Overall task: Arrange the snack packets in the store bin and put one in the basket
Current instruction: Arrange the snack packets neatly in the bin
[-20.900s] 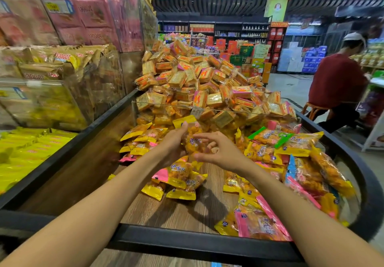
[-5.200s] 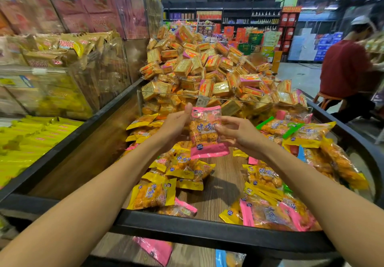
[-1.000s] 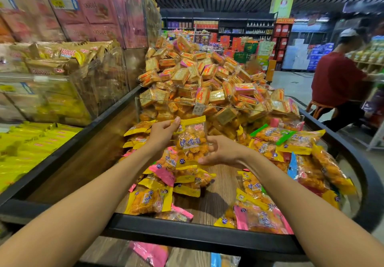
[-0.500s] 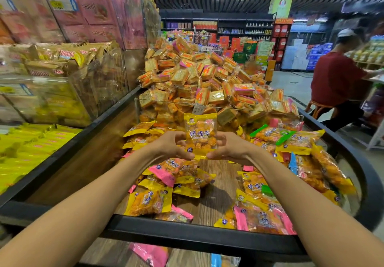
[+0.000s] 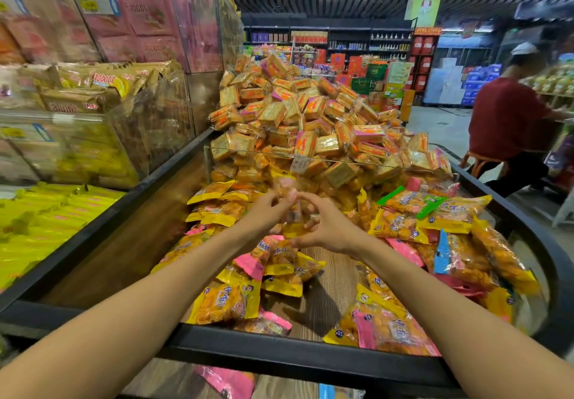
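Both hands hold one snack packet above the store bin.

The left hand (image 5: 267,212) and right hand (image 5: 326,228) meet mid-bin, fingers curled round a motion-blurred yellow packet (image 5: 287,193) held over the loose packets (image 5: 279,265) on the bin (image 5: 279,355) floor. Its long axis seems roughly upright, top edge pointing away toward the cracker heap (image 5: 310,113); blur hides its print.

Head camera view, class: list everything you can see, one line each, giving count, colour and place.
Snack packets: many, mostly yellow, some pink, loose in the bin.
Held packet: one, blurred, between both hands.
Store bin: one, black rim, wooden floor.
Cracker packs: heaped, orange-yellow, behind a clear divider.
Seated person: one, red top, far right.
Left hand: one, grip on the held packet.
Right hand: one, likewise.
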Motion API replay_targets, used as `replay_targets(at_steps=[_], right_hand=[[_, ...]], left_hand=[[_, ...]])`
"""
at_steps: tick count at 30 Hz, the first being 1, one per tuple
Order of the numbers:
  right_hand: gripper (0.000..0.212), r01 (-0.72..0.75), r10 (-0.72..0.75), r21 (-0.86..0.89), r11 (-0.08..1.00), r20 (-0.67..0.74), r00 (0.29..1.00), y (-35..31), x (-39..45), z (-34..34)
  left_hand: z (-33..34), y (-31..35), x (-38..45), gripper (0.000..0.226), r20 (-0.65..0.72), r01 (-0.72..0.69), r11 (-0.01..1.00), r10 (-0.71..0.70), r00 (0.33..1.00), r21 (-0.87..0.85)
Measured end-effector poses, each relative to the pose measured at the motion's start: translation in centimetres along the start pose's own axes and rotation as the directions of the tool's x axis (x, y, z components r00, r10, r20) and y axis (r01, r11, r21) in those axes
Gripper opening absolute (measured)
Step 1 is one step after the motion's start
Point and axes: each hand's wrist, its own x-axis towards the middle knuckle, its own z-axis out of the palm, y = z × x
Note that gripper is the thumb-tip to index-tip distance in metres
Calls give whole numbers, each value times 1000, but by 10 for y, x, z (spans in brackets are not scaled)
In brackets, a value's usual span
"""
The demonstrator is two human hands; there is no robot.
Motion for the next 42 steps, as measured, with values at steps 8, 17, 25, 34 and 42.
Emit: replay_targets(at_steps=[8,17,25,34,42], right_hand=[[34,-118,215,269,956,-367,905,8,11,-17],[39,-129,274,370,920,-371,887,9,10,-18],[30,-89,255,404,911,-378,890,11,10,-18],[14,-216,320,546,809,-102,942,8,5,-17],[27,-192,306,500,845,-157,939,9,-5,-22]], left_hand=[[-3,7,2,23,102,106,989,-95,990,-101],[-4,7,-1,31,172,47,992,-26,985,-117],[-4,5,1,27,113,-16,995,28,993,-101],[-13,-7,10,48,40,-54,996,51,998,64],[-35,-15,14,51,-151,-87,992,100,983,90]])
